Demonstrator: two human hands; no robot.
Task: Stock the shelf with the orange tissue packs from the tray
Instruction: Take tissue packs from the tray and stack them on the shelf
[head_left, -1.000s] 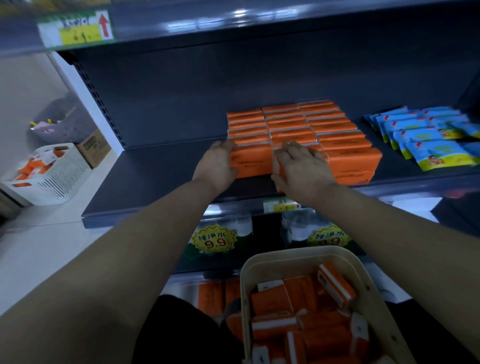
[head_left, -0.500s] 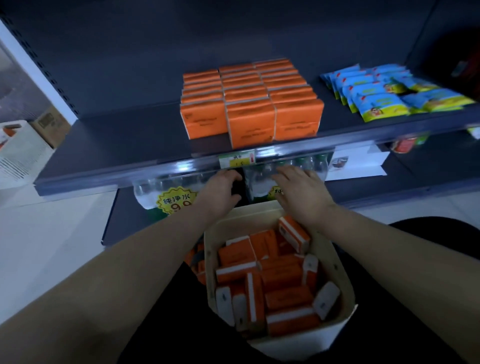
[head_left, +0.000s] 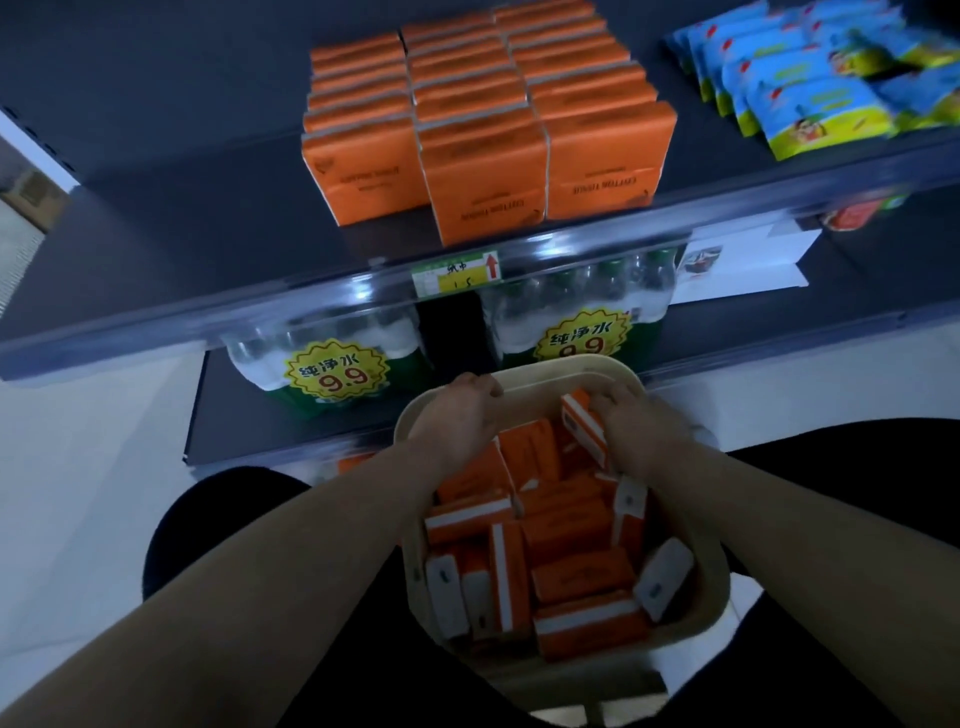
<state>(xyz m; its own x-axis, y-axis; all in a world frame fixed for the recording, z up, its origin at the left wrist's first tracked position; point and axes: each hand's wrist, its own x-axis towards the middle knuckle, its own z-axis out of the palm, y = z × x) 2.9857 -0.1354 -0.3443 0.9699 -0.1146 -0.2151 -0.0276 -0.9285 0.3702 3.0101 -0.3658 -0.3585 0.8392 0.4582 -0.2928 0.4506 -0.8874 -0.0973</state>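
Orange packs (head_left: 582, 577); hands (head_left: 460, 418) now lowered into tray (head_left: 550, 370)

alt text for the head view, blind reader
Two bare hands reach into a beige tray of loose orange tissue packs: left hand at its far rim, right hand against a tilted pack. Above, stocked orange packs stand on the dark shelf.

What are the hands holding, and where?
The right hand seems to grip a tissue pack by its top end. The left hand curls over the tray rim; grip unclear.
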